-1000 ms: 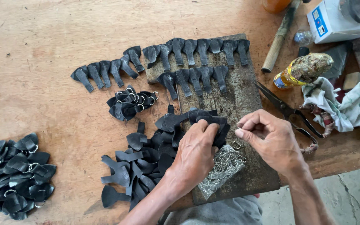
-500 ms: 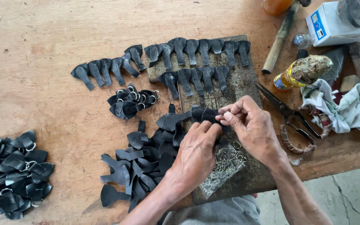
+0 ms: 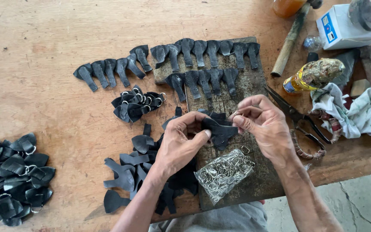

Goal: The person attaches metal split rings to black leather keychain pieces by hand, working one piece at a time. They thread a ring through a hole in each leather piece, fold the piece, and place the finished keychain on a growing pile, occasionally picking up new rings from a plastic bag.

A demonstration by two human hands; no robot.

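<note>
My left hand (image 3: pixel 181 144) pinches a black leather piece (image 3: pixel 220 131) with a narrow tab, held just above a dark work board (image 3: pixel 254 92). My right hand (image 3: pixel 265 124) meets it from the right, its fingertips closed on a small metal ring (image 3: pixel 235 114) at the piece's upper edge. Below both hands lies a clear bag of metal rings (image 3: pixel 224 172). A heap of loose black leather cutouts (image 3: pixel 138 172) spreads under my left wrist.
Rows of black tabbed pieces (image 3: pixel 202 51) lie across the board and table. A cluster with rings (image 3: pixel 136 105) sits mid-table, another pile (image 3: pixel 13 178) at far left. Scissors (image 3: pixel 299 118), a rag (image 3: pixel 353 111), a glue tube (image 3: pixel 312 75), a hammer handle (image 3: pixel 290 41), a white box (image 3: pixel 344 25) crowd the right.
My right hand moved left from the board's right side to meet the leather piece. My left hand lifted the piece slightly and now pinches it between thumb and fingers.
</note>
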